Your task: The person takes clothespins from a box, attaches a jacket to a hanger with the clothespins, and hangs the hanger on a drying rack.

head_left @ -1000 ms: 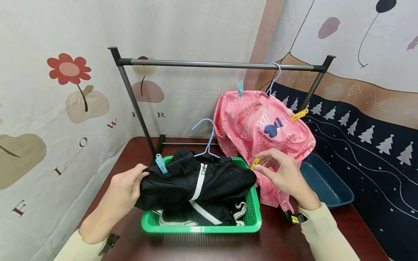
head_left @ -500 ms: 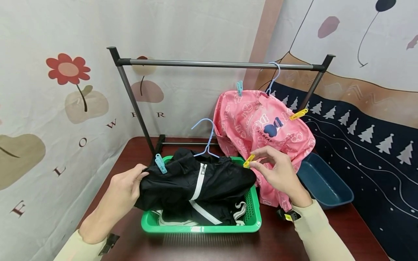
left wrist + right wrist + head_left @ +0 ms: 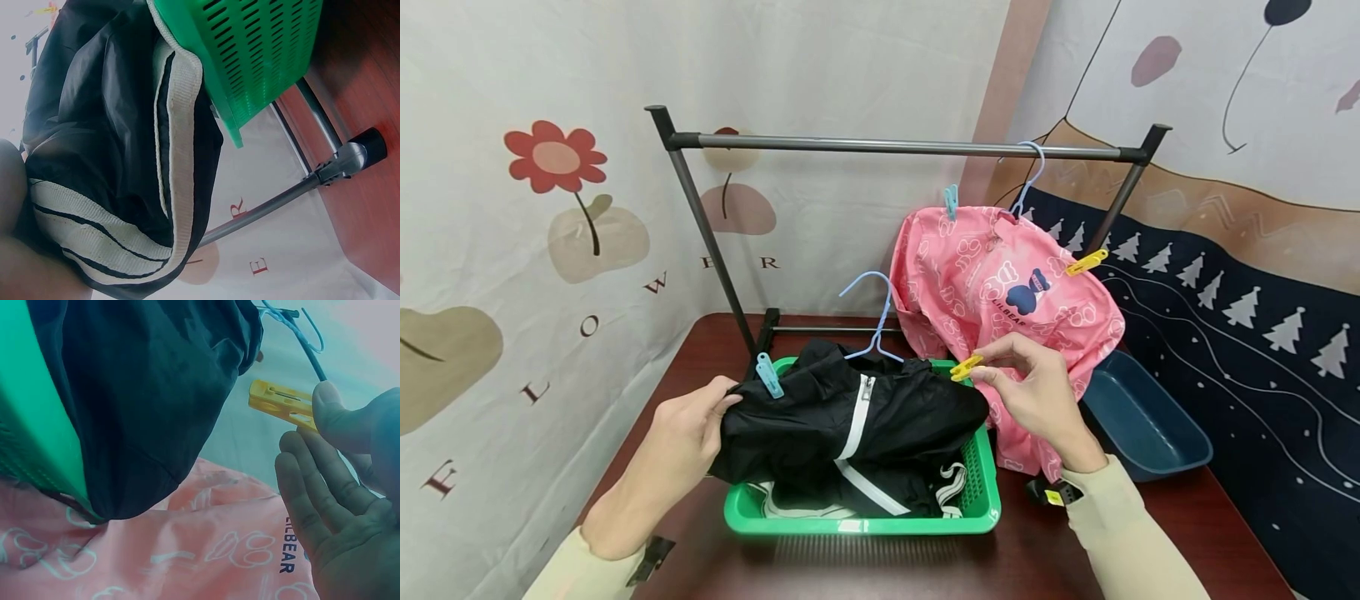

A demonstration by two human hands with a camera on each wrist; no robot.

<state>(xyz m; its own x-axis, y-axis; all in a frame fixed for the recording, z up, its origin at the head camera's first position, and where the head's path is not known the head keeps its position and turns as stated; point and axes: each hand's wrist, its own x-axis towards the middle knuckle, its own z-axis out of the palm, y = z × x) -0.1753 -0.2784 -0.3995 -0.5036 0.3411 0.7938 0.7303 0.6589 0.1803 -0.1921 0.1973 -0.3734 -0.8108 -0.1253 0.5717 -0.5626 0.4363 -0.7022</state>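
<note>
A black jacket (image 3: 805, 437) with white stripes and a zip lies bunched over a green basket (image 3: 865, 527), a blue hanger (image 3: 881, 321) poking up from its collar. My left hand (image 3: 681, 446) pinches the jacket's left edge, beside a light-blue clothespin (image 3: 769, 375) clipped there. Between the thumb and fingertips of my right hand (image 3: 1037, 387) is a yellow clothespin (image 3: 964, 367), just above the jacket's right shoulder. In the right wrist view that clothespin (image 3: 281, 403) stands apart from the dark cloth, its nose toward it. White-edged trim (image 3: 181, 144) of the jacket shows in the left wrist view.
Behind the basket stands a grey metal rack (image 3: 880, 145). A pink jacket (image 3: 970, 275) hangs at its right on another hanger, with a blue clothespin (image 3: 951, 202) and a yellow one on its shoulders. A dark blue tray (image 3: 1150, 417) sits at the right on the brown table (image 3: 700, 550).
My right hand has moved left with the yellow clothespin, which now sits over the jacket's right shoulder and is tilted flatter. My left hand and the black jacket have stayed in place.
</note>
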